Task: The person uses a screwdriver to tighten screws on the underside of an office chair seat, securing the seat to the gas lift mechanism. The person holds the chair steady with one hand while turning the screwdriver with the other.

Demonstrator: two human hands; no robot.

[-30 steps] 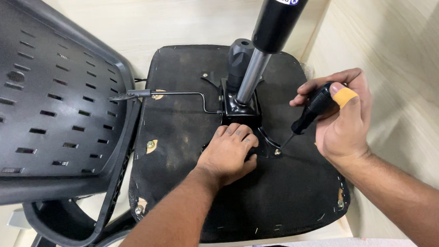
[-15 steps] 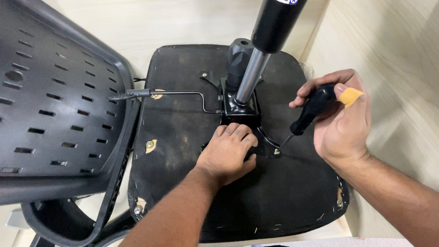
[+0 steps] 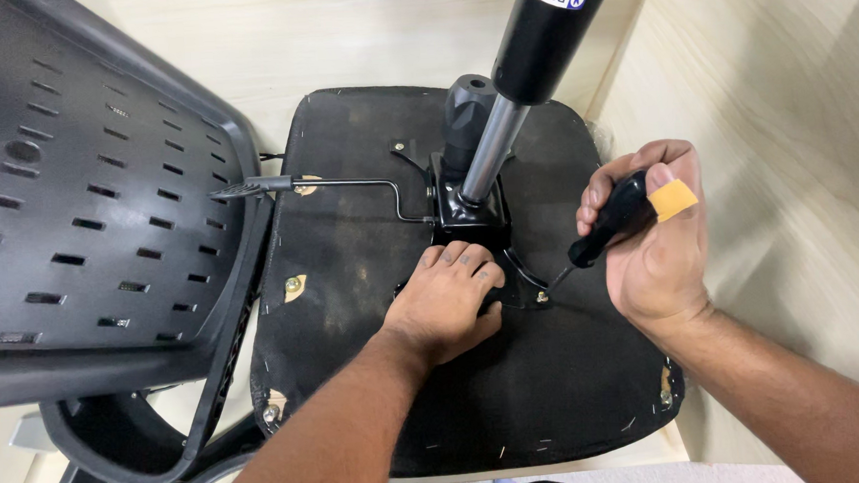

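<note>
Pale wood panels wall in the work on the far side and to the right, and between them an office chair lies flipped, the black underside of its seat (image 3: 555,401) facing up with the perforated backrest (image 3: 84,201) off to the left. Right hand (image 3: 657,249) is wrapped tight around a black screwdriver (image 3: 610,224), fingers (image 3: 631,167) fully closed on the handle, a tan bandage on the thumb. The tool's long axis slants down and to the left, away from those fingers, its thin shaft running to a screw (image 3: 542,295) at the edge of the metal mounting plate (image 3: 468,225) — the tip looks seated on the head, though it is too small to be sure. Left hand (image 3: 447,304) lies flat just left of that screw, fingers curled down over the near edge of the plate, pressing rather than holding anything. From the plate the gas cylinder (image 3: 528,60) rises toward the camera, and a thin lever rod (image 3: 348,184) runs off leftward. So the screw sits between the two hands, nearer the right — and the driver's line points straight into it
</note>
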